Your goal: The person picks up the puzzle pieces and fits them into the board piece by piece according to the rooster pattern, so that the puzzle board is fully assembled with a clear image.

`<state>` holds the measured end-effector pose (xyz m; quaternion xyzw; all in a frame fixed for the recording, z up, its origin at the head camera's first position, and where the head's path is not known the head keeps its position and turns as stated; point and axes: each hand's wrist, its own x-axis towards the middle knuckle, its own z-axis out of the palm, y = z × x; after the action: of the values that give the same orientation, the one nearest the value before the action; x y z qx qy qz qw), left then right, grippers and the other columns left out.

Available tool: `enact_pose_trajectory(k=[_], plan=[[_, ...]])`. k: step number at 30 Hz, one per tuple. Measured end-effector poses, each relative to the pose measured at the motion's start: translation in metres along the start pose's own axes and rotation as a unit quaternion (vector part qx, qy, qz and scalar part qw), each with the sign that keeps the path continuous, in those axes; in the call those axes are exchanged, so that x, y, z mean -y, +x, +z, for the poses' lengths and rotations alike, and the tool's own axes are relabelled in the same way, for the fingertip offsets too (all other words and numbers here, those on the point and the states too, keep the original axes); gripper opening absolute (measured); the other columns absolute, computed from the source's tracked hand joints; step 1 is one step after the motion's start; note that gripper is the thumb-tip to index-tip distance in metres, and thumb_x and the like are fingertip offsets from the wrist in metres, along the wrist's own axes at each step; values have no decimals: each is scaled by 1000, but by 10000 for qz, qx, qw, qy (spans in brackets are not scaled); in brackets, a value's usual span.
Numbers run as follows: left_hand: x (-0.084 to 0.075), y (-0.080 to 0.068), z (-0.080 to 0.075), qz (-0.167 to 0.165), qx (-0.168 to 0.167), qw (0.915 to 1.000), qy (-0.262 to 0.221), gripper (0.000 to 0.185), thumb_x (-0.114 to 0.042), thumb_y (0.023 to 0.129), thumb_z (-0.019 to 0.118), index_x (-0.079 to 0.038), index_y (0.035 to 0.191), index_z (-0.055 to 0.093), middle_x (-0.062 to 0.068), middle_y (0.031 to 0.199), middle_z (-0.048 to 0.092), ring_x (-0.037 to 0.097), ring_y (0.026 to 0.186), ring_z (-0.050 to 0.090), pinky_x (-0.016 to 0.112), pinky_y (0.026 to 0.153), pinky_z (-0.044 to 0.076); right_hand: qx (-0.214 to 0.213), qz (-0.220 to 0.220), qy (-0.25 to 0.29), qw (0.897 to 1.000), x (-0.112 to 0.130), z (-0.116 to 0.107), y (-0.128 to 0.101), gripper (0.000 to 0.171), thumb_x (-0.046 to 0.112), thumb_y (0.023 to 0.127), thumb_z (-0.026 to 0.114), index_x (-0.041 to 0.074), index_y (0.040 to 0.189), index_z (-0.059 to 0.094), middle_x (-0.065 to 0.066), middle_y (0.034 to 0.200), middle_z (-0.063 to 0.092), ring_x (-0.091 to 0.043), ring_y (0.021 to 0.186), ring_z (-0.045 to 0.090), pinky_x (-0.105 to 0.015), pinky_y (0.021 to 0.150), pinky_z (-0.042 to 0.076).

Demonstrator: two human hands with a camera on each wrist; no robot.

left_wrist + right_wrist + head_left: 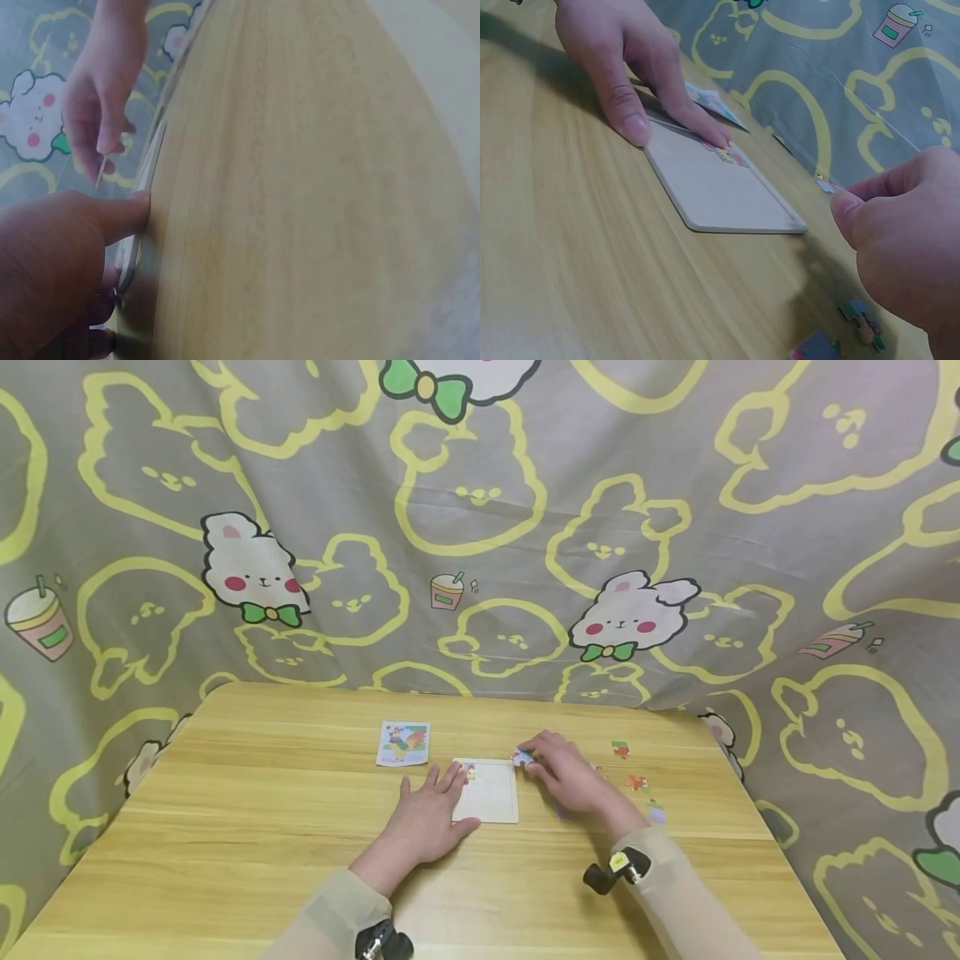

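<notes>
With the left hand (429, 814) pressing flat-fingered on the puzzle tray (489, 793), the right hand (564, 770), pinching a puzzle piece (521, 757) at the tray's far-right corner, should lower it level.

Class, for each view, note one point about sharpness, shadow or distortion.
Head view: evenly lit and sharp, backdrop curved by the wide lens. Left wrist view: the left hand is a dark blur and the table soft. Right wrist view: puzzle board sharp, right hand blurred, shadow beneath.
</notes>
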<state>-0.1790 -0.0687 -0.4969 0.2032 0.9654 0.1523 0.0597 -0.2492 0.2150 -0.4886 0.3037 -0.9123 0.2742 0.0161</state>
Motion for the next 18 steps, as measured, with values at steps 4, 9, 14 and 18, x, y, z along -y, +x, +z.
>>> enact_pose_trajectory(k=[4, 9, 14, 18], plan=[[0, 0, 0, -1, 3, 10000, 0, 80, -59, 104, 58, -6, 162, 42, 11, 169, 35, 43, 155, 30, 79, 113, 23, 42, 19, 12, 10000, 2, 4, 2, 33, 15, 105, 67, 10, 138, 65, -1, 126, 64, -22, 120, 57, -51, 107, 43], [0, 0, 0, 3, -22, 10000, 12, 80, -58, 104, 59, -6, 162, 43, 11, 169, 36, 43, 154, 31, 79, 112, 24, 94, 72, 37, 9999, 6, 7, 4, 33, 17, 105, 67, 10, 138, 66, -1, 127, 64, -22, 121, 57, -50, 108, 44], [0, 0, 0, -5, -37, 10000, 48, 80, -58, 103, 59, -5, 162, 43, 11, 169, 36, 43, 154, 31, 79, 112, 25, 128, -17, -3, 9999, 9, 11, 6, 34, 16, 105, 67, 9, 138, 66, -2, 127, 64, -23, 121, 57, -50, 109, 42], [1, 0, 1, 10, -58, 10000, 61, 80, -58, 103, 60, -5, 161, 44, 11, 169, 36, 43, 154, 32, 79, 112, 25, 142, -148, -75, 9998, 11, 15, 9, 35, 18, 105, 67, 9, 139, 65, -3, 127, 65, -23, 122, 57, -50, 108, 42]])
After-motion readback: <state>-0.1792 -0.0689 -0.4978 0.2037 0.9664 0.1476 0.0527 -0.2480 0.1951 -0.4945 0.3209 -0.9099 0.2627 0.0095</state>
